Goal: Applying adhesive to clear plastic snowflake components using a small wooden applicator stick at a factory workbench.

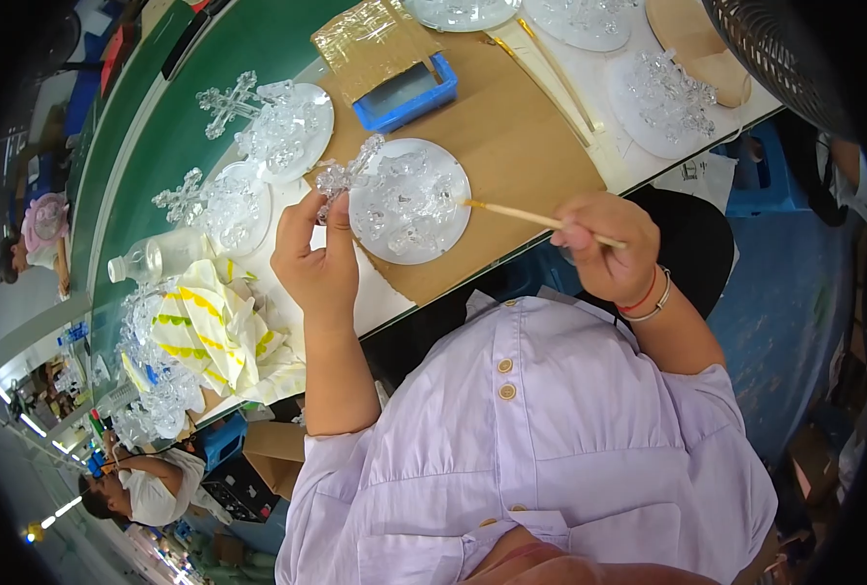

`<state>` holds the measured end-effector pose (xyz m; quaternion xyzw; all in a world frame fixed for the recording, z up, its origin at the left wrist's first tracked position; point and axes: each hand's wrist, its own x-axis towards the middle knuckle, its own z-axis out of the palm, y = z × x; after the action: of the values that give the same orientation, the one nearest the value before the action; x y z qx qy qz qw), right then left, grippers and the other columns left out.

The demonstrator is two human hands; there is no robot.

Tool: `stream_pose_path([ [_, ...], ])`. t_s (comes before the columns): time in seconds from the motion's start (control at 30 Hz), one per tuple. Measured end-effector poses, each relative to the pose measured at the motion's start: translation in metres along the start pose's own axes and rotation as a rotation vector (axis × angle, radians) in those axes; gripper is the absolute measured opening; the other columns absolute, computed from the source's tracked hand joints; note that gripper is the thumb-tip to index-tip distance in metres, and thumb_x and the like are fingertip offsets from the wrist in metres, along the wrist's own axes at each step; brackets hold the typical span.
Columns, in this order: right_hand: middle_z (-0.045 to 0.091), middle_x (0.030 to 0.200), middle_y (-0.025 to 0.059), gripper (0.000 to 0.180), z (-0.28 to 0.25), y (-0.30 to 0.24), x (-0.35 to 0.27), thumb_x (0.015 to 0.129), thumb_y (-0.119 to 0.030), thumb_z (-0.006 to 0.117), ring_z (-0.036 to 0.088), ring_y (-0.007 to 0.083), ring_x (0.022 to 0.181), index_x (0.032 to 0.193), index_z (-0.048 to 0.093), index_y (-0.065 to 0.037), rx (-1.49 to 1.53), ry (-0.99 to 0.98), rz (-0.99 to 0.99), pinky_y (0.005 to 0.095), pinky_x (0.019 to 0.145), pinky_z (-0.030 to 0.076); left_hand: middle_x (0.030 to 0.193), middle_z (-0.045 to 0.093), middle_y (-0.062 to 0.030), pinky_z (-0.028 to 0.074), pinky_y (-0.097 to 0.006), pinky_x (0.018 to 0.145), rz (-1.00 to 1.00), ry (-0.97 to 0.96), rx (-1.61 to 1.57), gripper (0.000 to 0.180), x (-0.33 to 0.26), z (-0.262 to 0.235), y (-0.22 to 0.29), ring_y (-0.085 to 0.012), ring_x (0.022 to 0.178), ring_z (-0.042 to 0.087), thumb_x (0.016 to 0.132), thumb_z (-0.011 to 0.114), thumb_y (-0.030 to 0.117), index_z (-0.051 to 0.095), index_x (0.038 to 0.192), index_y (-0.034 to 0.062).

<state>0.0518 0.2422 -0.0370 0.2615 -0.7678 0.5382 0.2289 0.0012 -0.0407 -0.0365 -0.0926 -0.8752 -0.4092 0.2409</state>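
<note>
My left hand (318, 255) pinches a clear crystal cross (346, 177) by its lower end, holding it upright at the left rim of a round clear plate (410, 234) with small clear glass figures on it. My right hand (607, 244) grips a thin wooden stick (526, 214) whose tip touches the plate's right rim. The plate rests on a brown cardboard sheet (521, 136).
Two more plates with crosses (287, 127) (221, 207) lie to the left. A blue tray (406, 96) sits behind. A plastic bottle (155, 258) and a yellow-striped cloth (209, 331) lie at left. More plates (662, 107) stand at right. Other people sit at the far left.
</note>
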Motion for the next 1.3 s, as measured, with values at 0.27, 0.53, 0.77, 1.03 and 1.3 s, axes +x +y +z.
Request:
stream_pose_path([
  [0.27,0.062,0.090,0.0179,0.008,0.000,-0.002,-0.018,0.094,-0.006,0.050,0.062,0.0145,0.067,0.096,0.047,0.001,0.164,0.113,0.201,0.0235,0.061,0.051,0.091,0.065,-0.0088,0.046,-0.023,0.063,-0.099,0.002,-0.025,0.028,-0.022,-0.009,0.021,-0.0124,0.070,0.056,0.080,0.068,0.003,0.061,0.107,-0.0022],
  [0.53,0.064,0.084,0.0164,0.007,0.010,0.001,-0.012,0.090,-0.002,0.055,0.065,0.0177,0.067,0.094,0.049,0.001,0.048,-0.017,0.068,0.0258,0.061,0.052,0.106,0.062,-0.0100,0.046,-0.025,0.069,0.002,-0.072,0.036,0.042,-0.014,-0.020,0.029,-0.0120,0.074,0.055,0.082,0.067,0.005,0.055,0.121,-0.0004],
  [0.77,0.064,0.082,0.0146,0.007,0.006,0.001,-0.005,0.088,0.000,0.056,0.063,0.0194,0.061,0.092,0.051,0.000,0.004,-0.012,0.024,0.0270,0.057,0.050,0.098,0.064,-0.0089,0.045,-0.023,0.066,-0.018,-0.134,-0.023,0.038,-0.003,-0.019,0.026,-0.0109,0.069,0.055,0.086,0.064,0.005,0.055,0.122,0.0002],
  [1.03,0.064,0.081,0.0142,0.006,0.004,0.000,0.006,0.088,-0.001,0.056,0.063,0.0197,0.062,0.092,0.052,0.000,-0.044,0.031,0.003,0.0269,0.057,0.050,0.107,0.065,-0.0074,0.045,-0.022,0.064,-0.032,-0.152,-0.075,0.032,0.005,-0.020,0.033,-0.0099,0.066,0.054,0.086,0.062,0.003,0.058,0.117,0.0010],
  [1.3,0.064,0.081,0.0139,0.008,0.000,-0.004,0.002,0.088,-0.002,0.057,0.063,0.0203,0.063,0.092,0.052,0.000,-0.033,-0.030,-0.008,0.0264,0.058,0.050,0.108,0.065,-0.0059,0.044,-0.020,0.063,-0.045,-0.211,-0.064,0.031,0.008,-0.020,0.034,-0.0079,0.066,0.052,0.084,0.060,-0.001,0.058,0.114,0.0012],
])
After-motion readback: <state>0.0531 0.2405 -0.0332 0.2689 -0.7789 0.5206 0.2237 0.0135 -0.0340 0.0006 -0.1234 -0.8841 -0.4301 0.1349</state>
